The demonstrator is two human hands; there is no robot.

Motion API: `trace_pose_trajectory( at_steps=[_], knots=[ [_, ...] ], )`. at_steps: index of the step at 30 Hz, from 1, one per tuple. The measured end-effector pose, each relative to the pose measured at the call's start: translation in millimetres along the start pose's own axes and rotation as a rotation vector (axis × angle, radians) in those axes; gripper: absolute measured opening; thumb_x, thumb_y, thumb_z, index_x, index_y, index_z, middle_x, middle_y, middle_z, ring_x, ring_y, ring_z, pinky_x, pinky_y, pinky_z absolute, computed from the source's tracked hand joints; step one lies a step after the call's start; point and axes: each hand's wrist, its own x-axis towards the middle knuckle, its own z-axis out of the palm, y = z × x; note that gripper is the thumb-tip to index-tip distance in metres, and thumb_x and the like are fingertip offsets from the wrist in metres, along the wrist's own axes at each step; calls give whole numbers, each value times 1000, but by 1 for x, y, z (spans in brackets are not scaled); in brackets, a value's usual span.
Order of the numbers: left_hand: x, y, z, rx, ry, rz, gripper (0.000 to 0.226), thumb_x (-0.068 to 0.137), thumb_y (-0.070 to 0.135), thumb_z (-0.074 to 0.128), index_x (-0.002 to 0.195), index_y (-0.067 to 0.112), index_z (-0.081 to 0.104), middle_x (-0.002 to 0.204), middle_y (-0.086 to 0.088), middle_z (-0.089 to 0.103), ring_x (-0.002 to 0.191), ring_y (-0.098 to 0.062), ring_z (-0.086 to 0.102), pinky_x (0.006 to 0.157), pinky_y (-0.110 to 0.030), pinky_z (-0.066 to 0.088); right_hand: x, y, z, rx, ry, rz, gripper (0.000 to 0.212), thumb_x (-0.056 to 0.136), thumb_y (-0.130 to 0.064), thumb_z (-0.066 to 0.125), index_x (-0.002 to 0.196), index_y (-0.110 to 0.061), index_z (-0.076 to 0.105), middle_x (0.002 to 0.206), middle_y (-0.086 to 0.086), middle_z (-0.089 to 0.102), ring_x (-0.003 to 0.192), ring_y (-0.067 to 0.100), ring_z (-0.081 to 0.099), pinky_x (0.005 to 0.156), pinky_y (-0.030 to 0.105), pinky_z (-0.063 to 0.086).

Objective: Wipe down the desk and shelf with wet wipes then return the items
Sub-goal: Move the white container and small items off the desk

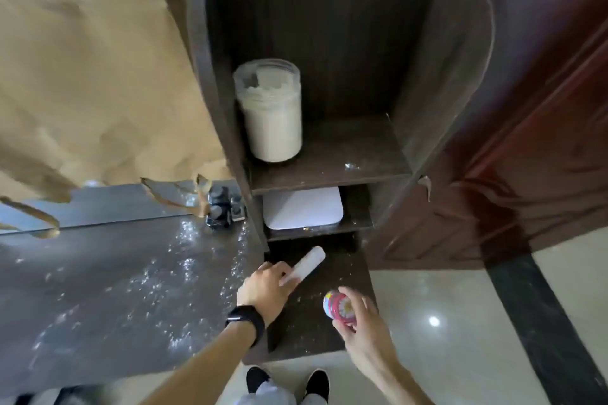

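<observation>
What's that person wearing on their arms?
A black smartwatch with a dark rectangular face and a wide black strap sits on the left wrist. The left arm and right arm are bare, with no sleeves, no gloves and nothing on the right wrist.

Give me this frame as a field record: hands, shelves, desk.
left hand: grips a white flat bar above the bottom shelf
right hand: holds a pink round container
upper shelf: clear jar of pale powder, upright, left side
middle shelf: white flat tray
desk: strewn with white specks; dark bottles at its back corner
</observation>
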Motion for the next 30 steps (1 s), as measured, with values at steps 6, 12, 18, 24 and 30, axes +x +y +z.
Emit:
trace_pose_trajectory(
  at_steps=[6,12,18,24,30],
  knots=[
    [-18,8,-30,-895,83,-214,18,85,32,75,97,19,69,91,-5,70,52,-20,68,50,-28,53,22,-57,-40,82,148,-218,58,87,-30,74,135,-44,45,131,-14,50,111,6,57,90,30,55],
    [1,24,-47,-1319,48,-336,17,91,16,68,103,4,69,77,-10,72,59,-18,67,56,-26,55,64,-112,-63,40,194,-290,58,87,-25,75,137,-32,47,130,-5,52,113,15,56,90,24,48],
    [20,34,-37,-1818,147,-535,30,87,-4,66,116,0,57,79,-13,71,63,-16,68,54,-22,55,95,-134,-62,-76,121,-261,58,90,-30,70,141,-30,43,138,4,52,123,24,55,93,26,43],
    [18,40,-15,-1847,196,-646,25,90,12,69,111,4,58,88,-9,68,71,-18,64,57,-26,52,103,-138,-53,7,112,-174,69,88,-45,69,145,-21,38,138,7,57,121,24,59,92,27,47],
    [24,39,-22,-1734,245,-637,18,89,27,71,89,9,74,84,0,74,67,-12,59,58,-24,45,107,-138,-48,79,120,-112,68,87,-42,72,143,-14,44,137,9,58,123,25,56,98,30,47]
  ],
)
